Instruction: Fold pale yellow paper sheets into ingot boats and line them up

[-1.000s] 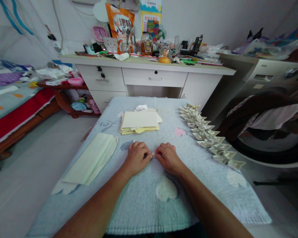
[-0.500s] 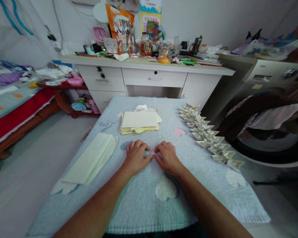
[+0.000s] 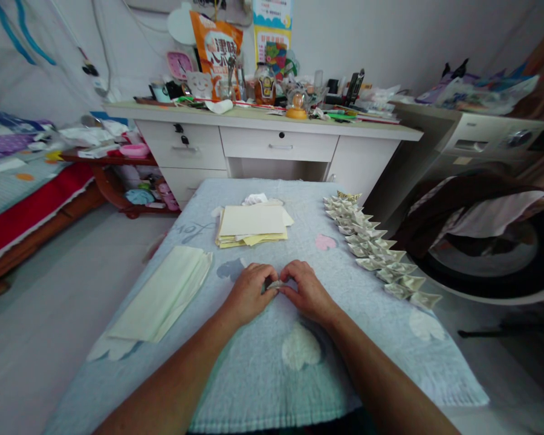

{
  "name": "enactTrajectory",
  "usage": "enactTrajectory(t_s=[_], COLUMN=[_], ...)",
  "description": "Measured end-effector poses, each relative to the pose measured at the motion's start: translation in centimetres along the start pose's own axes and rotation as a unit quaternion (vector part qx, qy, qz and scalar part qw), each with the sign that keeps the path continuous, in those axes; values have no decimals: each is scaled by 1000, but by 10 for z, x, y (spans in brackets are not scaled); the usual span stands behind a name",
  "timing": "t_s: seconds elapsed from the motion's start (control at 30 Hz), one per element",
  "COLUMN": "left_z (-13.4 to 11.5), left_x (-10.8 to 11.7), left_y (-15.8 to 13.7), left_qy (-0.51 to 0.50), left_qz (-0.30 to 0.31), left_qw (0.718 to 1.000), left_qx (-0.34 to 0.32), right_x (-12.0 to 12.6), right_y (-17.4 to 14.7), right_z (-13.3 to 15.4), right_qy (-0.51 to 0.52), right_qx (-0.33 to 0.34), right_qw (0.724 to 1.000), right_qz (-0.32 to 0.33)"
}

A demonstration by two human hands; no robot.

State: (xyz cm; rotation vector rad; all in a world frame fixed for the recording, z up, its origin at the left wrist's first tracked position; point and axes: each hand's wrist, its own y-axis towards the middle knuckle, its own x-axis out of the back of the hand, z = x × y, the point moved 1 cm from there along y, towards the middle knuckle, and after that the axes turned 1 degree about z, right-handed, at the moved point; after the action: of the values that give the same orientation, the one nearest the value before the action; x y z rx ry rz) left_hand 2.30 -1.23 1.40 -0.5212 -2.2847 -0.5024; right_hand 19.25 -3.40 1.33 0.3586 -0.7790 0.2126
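Between my fingertips is a small piece of folded paper (image 3: 276, 284), mostly hidden by the fingers. My left hand (image 3: 252, 290) pinches its left end with thumb and fingers. On the other side my right hand (image 3: 304, 285) pinches the right end. Both hands rest low over the cloth-covered table (image 3: 263, 362). Off to the right stand rows of folded paper boats (image 3: 367, 241), several of them close together. Beyond my hands lies a stack of cream and yellow paper (image 3: 252, 222). A pile of long pale green sheets (image 3: 165, 293) lies to the left.
A crumpled white paper (image 3: 255, 199) sits behind the stack. Past the table stands a white desk (image 3: 281, 145) crowded with jars, a snack bag (image 3: 216, 51) and a pink clock (image 3: 179, 64). A washing machine (image 3: 476, 142) is at right, a bed (image 3: 31, 199) at left.
The fingers of both hands have closed in more around the paper, and a bit more of its folded strip shows between them. The whole view has shifted slightly.
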Motion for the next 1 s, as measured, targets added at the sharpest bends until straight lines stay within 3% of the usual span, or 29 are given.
enactTrajectory(t_s=[0.17, 0.5, 0.83, 1.0], left_z=[-3, 0, 4, 3], left_x=[5, 2, -1, -1], left_y=[0, -1, 1, -1], left_qy=[-81, -217, -382, -380], left_qz=[-42, -89, -36, -27], left_qw=[996, 969, 913, 914], left_qx=[8, 77, 139, 139], right_x=[-1, -2, 2, 2], right_y=[3, 3, 3, 3], right_z=[-1, 2, 3, 1], right_qy=[95, 113, 138, 143], right_qx=[46, 40, 72, 67], right_qw=[993, 989, 982, 983], right_qz=[-42, -88, -106, -99])
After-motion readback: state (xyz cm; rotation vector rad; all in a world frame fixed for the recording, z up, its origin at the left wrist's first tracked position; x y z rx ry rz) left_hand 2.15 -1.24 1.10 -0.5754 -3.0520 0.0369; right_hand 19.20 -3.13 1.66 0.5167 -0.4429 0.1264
